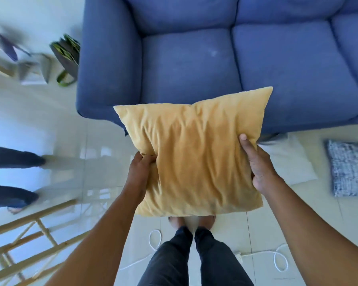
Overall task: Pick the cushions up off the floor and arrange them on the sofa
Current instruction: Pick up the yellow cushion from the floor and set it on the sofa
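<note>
Head view: both hands, left point(140, 172) and right point(258, 164), clamped on yellow cushion point(194, 153) held before blue sofa point(194, 65)

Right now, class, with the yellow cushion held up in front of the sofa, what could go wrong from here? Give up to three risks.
1. The yellow cushion hides the feet, and a white cord loops on the floor nearby; a step could snag it.
2. The left hand only pinches a corner, so the cushion might slip.
3. The white cushion and the grey patterned cushion lie on the floor to the right; they could be trodden on.
</note>
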